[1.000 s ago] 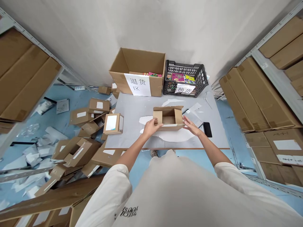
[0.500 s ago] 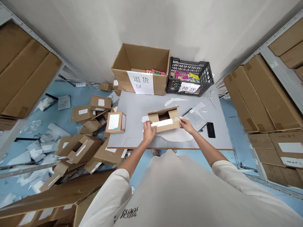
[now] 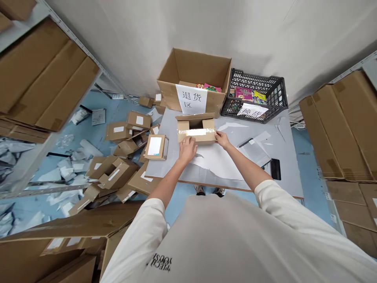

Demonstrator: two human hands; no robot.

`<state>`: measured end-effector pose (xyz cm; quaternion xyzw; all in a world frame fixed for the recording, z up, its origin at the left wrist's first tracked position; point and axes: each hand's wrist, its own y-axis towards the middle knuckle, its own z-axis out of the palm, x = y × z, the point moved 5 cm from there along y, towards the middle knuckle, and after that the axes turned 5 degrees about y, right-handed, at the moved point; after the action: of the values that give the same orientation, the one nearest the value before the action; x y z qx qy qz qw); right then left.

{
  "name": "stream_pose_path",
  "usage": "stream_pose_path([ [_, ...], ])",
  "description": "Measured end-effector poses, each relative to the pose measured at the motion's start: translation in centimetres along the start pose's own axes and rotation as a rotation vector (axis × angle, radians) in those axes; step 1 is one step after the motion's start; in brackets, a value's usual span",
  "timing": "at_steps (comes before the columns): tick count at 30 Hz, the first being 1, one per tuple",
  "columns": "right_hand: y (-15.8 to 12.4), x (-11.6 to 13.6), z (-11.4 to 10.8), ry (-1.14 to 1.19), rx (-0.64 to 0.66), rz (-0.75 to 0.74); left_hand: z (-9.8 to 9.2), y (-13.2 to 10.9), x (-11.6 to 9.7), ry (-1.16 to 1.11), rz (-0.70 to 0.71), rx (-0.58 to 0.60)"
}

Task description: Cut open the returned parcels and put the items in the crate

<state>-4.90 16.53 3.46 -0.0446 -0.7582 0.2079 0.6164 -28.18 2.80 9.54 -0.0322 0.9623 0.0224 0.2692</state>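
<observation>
A small opened cardboard box is on the table, its flaps raised and a white label strip and clear tape on the near flap. My right hand pinches its right near corner. Against its near left side lie the bent fingers of my left hand, holding that side; the thumb's contact is hard to make out. A white sheet is spread under my forearms. To the left stands a closed carton with a white label.
At the back are a large open carton and a black plastic crate, both holding colourful packs. A clear plastic sleeve and a phone lie right. Discarded boxes cover the floor at left; shelving flanks both sides.
Both hands have shifted the small box away from me and to the left, toward the large carton. My left hand has slid from its left corner onto its near side.
</observation>
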Motion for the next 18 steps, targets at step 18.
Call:
stream_pose_path([
  [18,-7.5,-7.5,-17.0,-0.202,-0.300,0.115,6.7,1.3,-11.1,0.005,0.269,0.173],
])
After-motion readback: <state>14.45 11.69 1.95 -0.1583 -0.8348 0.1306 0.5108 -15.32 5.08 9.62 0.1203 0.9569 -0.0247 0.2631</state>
